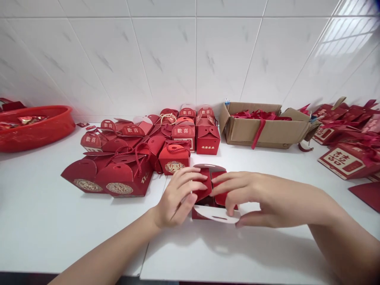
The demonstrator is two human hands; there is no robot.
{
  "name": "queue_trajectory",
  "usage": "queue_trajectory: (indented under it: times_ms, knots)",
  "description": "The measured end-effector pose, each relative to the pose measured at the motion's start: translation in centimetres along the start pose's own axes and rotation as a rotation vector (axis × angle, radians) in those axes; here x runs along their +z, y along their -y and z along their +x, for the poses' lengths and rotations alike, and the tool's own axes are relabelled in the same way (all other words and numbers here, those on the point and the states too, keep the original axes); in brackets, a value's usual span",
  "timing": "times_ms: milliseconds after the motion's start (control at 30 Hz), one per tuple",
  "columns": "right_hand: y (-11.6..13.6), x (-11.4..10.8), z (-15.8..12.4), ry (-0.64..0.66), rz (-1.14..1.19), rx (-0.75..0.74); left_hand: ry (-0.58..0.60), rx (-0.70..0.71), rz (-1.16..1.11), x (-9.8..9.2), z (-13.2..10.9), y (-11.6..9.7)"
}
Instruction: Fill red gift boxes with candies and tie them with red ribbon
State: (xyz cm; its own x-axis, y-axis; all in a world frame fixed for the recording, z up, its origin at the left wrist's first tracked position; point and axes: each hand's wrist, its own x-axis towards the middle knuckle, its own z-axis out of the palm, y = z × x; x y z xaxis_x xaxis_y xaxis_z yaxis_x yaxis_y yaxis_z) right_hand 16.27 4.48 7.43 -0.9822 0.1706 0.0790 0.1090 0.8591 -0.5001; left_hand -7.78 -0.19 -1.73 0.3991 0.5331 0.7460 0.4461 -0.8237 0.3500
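A small red gift box point(204, 188) stands on the white table in front of me with its top flaps up. Its front flap point(218, 214) tilts outward and shows a pale inside with a slot. My left hand point(181, 198) grips the box's left side, its curved fingers over the left inner flap and the thumb by the front corner. From the right, my right hand point(252, 198) has its fingers over the right inner flap. Its index finger and thumb are at the right end of the front flap. What lies inside the box is dark and mostly hidden.
Several finished red boxes point(121, 178), some with cord handles, crowd the table at the left and centre. A cardboard carton point(264, 130) with red ribbons stands behind. A red basin point(35, 126) is at far left; more ribboned boxes point(344, 158) lie at right. A tiled wall point(166, 59) closes the back.
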Motion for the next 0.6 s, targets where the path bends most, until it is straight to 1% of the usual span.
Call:
queue_trajectory:
  times_ms: [67,133,200,300,400,500,600]
  knots:
    - [-0.1,-0.4,-0.2,0.026,0.003,0.029,-0.027,-0.058,0.003,0.0,0.1,0.0]
    - [-0.4,-0.5,0.0,0.032,-0.001,0.052,-0.002,-0.104,0.015,0.0,0.3,0.0]
    - [-0.8,-0.4,0.2,0.031,-0.001,0.037,0.061,-0.138,0.030,-0.2,0.4,0.0]
    - [-1.0,-0.1,0.7,0.039,0.005,0.014,0.186,-0.198,0.041,-0.5,0.5,0.0]
    - [-0.9,0.0,0.7,0.017,-0.009,0.037,0.282,-0.224,0.024,-0.6,0.4,0.1]
    - [-0.5,-0.2,0.3,-0.006,-0.063,0.068,0.289,-0.204,0.003,-0.7,0.4,0.0]
    - [0.1,-0.5,-0.5,-0.086,-0.166,0.105,0.243,-0.159,0.011,-0.9,0.5,-0.2]
